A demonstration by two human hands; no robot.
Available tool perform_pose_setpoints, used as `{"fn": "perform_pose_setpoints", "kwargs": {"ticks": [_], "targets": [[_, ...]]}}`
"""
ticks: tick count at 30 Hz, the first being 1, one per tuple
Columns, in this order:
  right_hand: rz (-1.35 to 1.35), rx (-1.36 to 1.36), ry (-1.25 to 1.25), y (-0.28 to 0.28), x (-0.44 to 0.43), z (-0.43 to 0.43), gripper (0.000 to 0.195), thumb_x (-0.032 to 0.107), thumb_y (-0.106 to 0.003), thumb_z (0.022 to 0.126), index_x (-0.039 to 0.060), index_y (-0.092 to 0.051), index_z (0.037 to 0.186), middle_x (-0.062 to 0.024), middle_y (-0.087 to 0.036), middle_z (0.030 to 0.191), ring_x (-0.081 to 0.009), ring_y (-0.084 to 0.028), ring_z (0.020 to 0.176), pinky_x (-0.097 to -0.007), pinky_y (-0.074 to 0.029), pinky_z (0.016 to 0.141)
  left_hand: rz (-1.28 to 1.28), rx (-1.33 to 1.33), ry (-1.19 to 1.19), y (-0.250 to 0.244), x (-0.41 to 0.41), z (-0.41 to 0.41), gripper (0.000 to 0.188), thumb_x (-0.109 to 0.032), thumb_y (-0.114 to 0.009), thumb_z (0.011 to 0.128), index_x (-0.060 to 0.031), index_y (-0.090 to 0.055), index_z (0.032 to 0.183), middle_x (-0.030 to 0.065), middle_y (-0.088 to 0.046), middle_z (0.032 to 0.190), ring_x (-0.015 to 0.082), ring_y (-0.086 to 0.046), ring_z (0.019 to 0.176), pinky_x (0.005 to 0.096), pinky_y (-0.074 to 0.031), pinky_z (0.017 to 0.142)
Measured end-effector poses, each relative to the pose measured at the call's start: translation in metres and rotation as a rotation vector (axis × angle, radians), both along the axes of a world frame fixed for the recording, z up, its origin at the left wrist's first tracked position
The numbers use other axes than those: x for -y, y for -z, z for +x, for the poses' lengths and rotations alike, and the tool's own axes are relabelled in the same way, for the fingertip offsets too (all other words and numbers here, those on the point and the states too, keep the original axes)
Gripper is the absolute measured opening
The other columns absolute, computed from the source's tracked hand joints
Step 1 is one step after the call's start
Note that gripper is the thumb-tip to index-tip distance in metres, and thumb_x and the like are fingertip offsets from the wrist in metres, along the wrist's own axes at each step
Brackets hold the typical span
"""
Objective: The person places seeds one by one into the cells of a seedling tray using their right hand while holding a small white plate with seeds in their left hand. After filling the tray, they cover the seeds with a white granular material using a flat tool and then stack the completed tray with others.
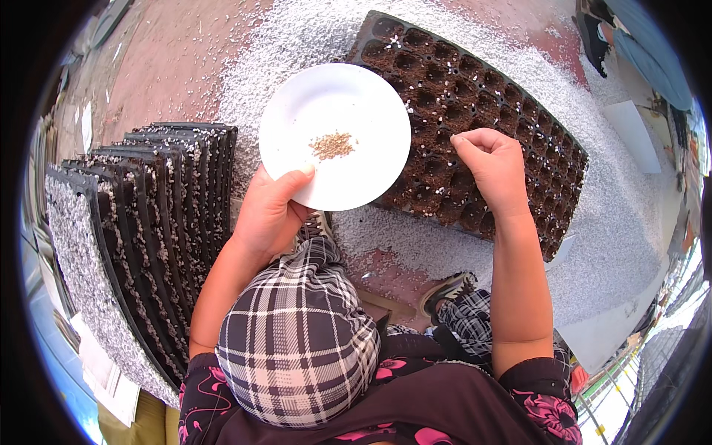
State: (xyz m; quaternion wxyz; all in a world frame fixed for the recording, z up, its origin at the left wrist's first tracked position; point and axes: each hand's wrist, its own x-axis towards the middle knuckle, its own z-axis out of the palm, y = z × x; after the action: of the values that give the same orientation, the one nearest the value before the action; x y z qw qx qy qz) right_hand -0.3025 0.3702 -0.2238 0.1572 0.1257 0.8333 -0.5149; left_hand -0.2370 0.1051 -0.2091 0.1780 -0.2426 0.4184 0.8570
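My left hand (pixel 272 208) holds a white plate (pixel 367 178) by its near edge, thumb on top. A small heap of tan seeds (pixel 334 146) lies on the plate. Over a black plastic seedling tray (pixel 478 72), its cells filled with dark brown soil, hangs my right hand (pixel 492 161). Its thumb and forefinger are pinched together; whether a seed is between them is too small to tell. The cells show round hollows, with white granules scattered over the soil. The plate overlaps the tray's left side in this view.
To the left stands a row of upright seedling trays (pixel 161 167) crusted with white granules. White granules (pixel 289 33) are heaped on the reddish floor (pixel 167 67) around the soil tray. Another person's leg and dark shoe (pixel 592 39) show at the upper right. My knees and shoes are below the plate.
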Motion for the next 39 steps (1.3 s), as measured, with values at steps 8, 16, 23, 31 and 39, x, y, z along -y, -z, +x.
{"fn": "perform_pose_setpoints", "kwargs": {"ticks": [8, 16, 23, 31, 39], "targets": [[0.093, -0.059, 0.035, -0.002, 0.000, -0.020, 0.019, 0.015, -0.064, 0.076, -0.0026, -0.067, 0.081, -0.0035, -0.063, 0.066, -0.0066, -0.054, 0.059, -0.0228, -0.043, 0.055, 0.011, 0.003, 0.017, -0.001, 0.000, 0.000, 0.051, -0.006, -0.051, 0.084, 0.0023, -0.031, 0.130, 0.0170, -0.051, 0.122, 0.0241, -0.055, 0.109, 0.0365, -0.048, 0.091], [0.144, -0.099, 0.006, 0.005, -0.005, -0.033, 0.017, 0.014, -0.064, 0.076, -0.0012, -0.067, 0.081, -0.0035, -0.064, 0.067, -0.0075, -0.055, 0.059, -0.0235, -0.045, 0.057, 0.012, 0.017, 0.007, -0.001, 0.000, 0.000, 0.051, -0.006, -0.051, 0.085, 0.0014, -0.030, 0.131, 0.0171, -0.050, 0.122, 0.0250, -0.054, 0.110, 0.0371, -0.048, 0.091], [0.122, -0.182, 0.051, 0.010, -0.008, -0.054, 0.017, 0.014, -0.064, 0.075, -0.0010, -0.068, 0.083, -0.0034, -0.064, 0.067, -0.0065, -0.055, 0.059, -0.0228, -0.044, 0.056, 0.004, 0.021, 0.032, 0.000, -0.002, -0.001, 0.052, -0.006, -0.051, 0.084, 0.0025, -0.030, 0.131, 0.0173, -0.050, 0.123, 0.0250, -0.054, 0.110, 0.0375, -0.047, 0.092], [0.104, -0.136, 0.034, -0.006, -0.007, -0.044, 0.021, 0.021, -0.067, 0.078, 0.0012, -0.064, 0.073, 0.0004, -0.059, 0.063, -0.0068, -0.051, 0.057, -0.0232, -0.044, 0.056, 0.021, 0.036, 0.027, 0.001, -0.002, 0.000, 0.049, -0.004, -0.051, 0.084, 0.0038, -0.033, 0.129, 0.0171, -0.051, 0.122, 0.0239, -0.054, 0.110, 0.0368, -0.046, 0.093], [-0.465, 0.112, -0.107, -0.014, 0.056, 0.012, 0.032, 0.017, -0.072, 0.075, -0.0053, -0.059, 0.094, -0.0086, -0.064, 0.085, -0.0105, -0.060, 0.074, -0.0247, -0.050, 0.066, 0.089, 0.026, 0.056, -0.002, -0.009, -0.005, 0.046, -0.002, -0.050, 0.084, 0.0046, -0.034, 0.128, 0.0171, -0.052, 0.121, 0.0238, -0.054, 0.110, 0.0363, -0.046, 0.093]]}}
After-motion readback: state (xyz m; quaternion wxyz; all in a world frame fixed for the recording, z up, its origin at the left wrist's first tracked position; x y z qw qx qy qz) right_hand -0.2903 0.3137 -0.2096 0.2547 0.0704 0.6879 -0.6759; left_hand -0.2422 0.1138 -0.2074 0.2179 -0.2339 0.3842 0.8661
